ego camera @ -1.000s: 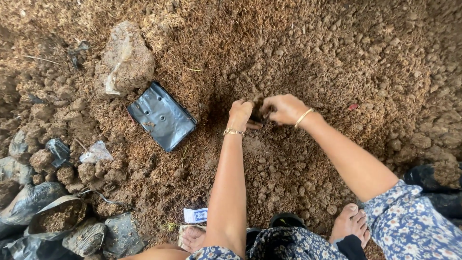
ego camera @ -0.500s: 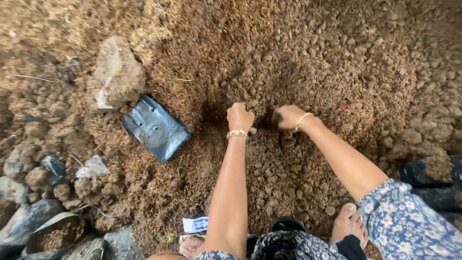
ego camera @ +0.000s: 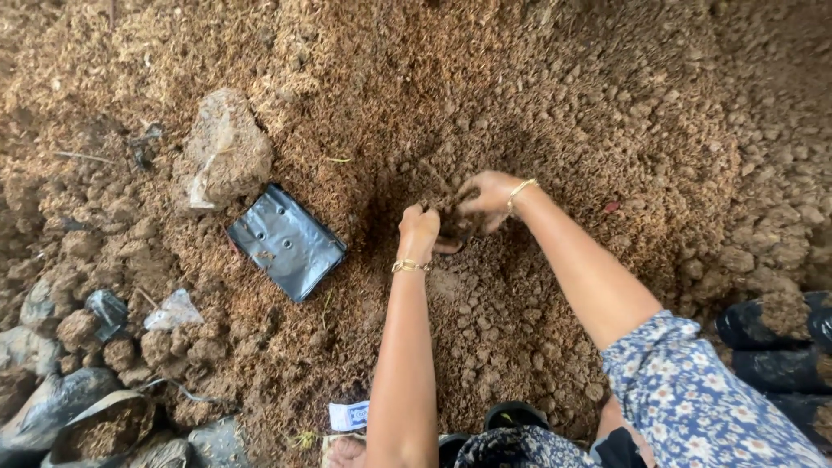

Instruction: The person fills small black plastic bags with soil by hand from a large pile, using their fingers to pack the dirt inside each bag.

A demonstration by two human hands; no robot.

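Both my hands dig into a mound of brown crumbly soil (ego camera: 537,113). My left hand (ego camera: 419,230), with a gold bracelet at the wrist, is curled into the soil. My right hand (ego camera: 485,198), also wearing a gold bracelet, scoops a dark clump of soil (ego camera: 451,218) between the two hands. A flat black plastic grow bag (ego camera: 286,241) with punched holes lies on the soil to the left of my left hand, about a hand's width away.
A soil-caked lump wrapped in clear plastic (ego camera: 224,149) sits beyond the bag. Soil clods and torn plastic scraps (ego camera: 173,310) lie at left. Filled black bags stand at bottom left (ego camera: 100,426) and at right (ego camera: 771,334). My feet (ego camera: 347,451) are at the bottom edge.
The view has shifted, so the hands sit lower in frame. Both hands stay in the same hollow and have closed in around a clump of soil.
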